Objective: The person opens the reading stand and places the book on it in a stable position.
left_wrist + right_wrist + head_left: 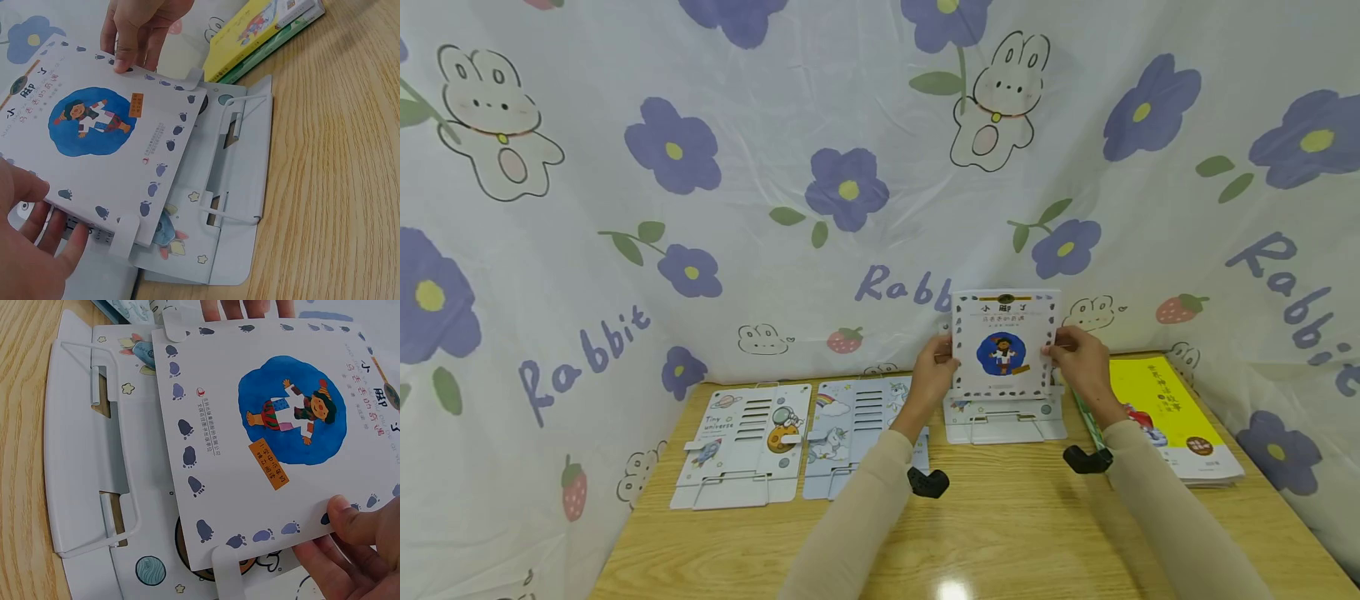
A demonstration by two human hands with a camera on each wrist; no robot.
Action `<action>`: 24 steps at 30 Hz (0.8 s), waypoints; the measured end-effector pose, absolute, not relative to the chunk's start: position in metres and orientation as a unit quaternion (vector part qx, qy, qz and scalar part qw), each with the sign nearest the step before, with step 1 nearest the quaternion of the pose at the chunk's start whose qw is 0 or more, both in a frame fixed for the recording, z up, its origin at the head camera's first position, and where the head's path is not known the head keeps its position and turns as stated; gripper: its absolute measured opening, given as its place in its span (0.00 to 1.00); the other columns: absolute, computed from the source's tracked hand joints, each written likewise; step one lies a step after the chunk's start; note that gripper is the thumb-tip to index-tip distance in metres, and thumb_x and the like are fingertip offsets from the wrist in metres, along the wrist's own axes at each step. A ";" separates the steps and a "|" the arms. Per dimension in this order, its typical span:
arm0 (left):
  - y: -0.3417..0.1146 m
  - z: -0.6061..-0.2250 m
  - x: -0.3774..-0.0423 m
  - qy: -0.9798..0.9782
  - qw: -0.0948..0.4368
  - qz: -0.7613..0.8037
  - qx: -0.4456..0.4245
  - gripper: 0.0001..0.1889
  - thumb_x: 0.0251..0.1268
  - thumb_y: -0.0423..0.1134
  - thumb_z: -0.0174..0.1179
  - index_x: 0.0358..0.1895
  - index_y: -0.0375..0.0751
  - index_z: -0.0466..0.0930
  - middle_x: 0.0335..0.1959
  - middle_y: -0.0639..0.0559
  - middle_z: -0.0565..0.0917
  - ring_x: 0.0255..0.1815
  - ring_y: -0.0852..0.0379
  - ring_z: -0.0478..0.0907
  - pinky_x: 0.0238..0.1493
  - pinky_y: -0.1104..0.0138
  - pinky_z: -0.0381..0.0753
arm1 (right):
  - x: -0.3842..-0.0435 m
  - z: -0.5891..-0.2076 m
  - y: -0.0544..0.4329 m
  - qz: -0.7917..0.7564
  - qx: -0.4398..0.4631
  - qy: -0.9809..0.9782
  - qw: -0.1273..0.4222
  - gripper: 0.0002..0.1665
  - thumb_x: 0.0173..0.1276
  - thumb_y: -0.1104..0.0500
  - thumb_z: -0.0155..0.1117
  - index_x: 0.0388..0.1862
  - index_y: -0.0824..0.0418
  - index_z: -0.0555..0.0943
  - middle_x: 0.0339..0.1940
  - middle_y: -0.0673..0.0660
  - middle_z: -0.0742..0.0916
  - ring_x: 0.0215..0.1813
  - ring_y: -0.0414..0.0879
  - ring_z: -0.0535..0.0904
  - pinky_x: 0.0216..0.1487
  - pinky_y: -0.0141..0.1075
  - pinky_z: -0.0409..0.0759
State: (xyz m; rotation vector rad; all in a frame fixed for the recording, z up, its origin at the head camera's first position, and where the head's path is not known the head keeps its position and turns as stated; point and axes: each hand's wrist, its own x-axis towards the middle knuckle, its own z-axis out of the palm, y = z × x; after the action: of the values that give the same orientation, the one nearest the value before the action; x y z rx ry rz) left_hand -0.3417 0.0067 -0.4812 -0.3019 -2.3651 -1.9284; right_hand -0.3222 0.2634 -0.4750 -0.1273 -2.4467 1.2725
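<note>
A white book [1003,343] with a blue picture and a footprint border is held upright between both hands. My left hand [934,373] grips its left edge, thumb at the front edge and fingers along the side and behind. On the opposite edge my right hand [1078,358] pinches the book, thumb on the cover. Behind and below it stands a white book stand [1006,427], its upper part hidden by the book. In the wrist views, the stand's white side tabs [125,239] [229,572] overlap the book's lower corners.
Two more book stands, one white [722,450] and one bluish [850,417], stand to the left. At the right lies a stack with a yellow book [1165,400] on top. A patterned cloth [760,208] hangs behind the wooden table [1000,525].
</note>
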 end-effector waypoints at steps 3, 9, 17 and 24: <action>0.007 -0.482 -0.342 -0.785 0.045 -0.611 -0.098 0.24 0.72 0.25 0.57 0.69 0.36 0.79 0.56 0.41 0.84 0.52 0.53 0.80 0.56 0.65 0.81 | -0.323 -0.477 0.263 0.455 -0.049 -0.871 0.180 0.22 0.78 0.63 0.67 0.65 0.73 0.80 0.55 0.74 0.88 0.51 0.65 0.89 0.49 0.40 0.91; 0.008 -0.484 -0.341 -0.789 0.029 -0.605 -0.102 0.27 0.69 0.24 0.57 0.73 0.32 0.76 0.54 0.41 0.81 0.49 0.55 0.77 0.53 0.67 0.79 | -0.324 -0.481 0.262 0.458 -0.058 -0.872 0.164 0.22 0.78 0.64 0.66 0.66 0.73 0.80 0.58 0.74 0.87 0.52 0.65 0.88 0.54 0.47 0.90; 0.009 -0.488 -0.338 -0.796 0.011 -0.599 -0.088 0.30 0.69 0.24 0.57 0.76 0.29 0.71 0.56 0.40 0.79 0.53 0.53 0.77 0.57 0.64 0.83 | -0.324 -0.488 0.263 0.423 -0.060 -0.888 0.169 0.20 0.77 0.63 0.68 0.62 0.73 0.82 0.52 0.72 0.88 0.47 0.60 0.85 0.46 0.40 0.88; 0.009 -0.488 -0.333 -0.805 0.002 -0.590 -0.070 0.30 0.72 0.27 0.57 0.77 0.36 0.70 0.59 0.41 0.78 0.59 0.49 0.79 0.62 0.59 0.83 | -0.325 -0.493 0.266 0.416 -0.056 -0.890 0.176 0.19 0.75 0.64 0.69 0.60 0.73 0.83 0.48 0.71 0.89 0.42 0.58 0.87 0.39 0.33 0.85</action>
State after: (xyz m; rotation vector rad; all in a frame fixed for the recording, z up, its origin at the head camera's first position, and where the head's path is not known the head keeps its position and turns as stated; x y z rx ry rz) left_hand -0.3326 0.0089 -0.4876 -0.2182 -2.5240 -1.8498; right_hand -0.3250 0.2657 -0.4934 -0.1574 -2.5213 1.1794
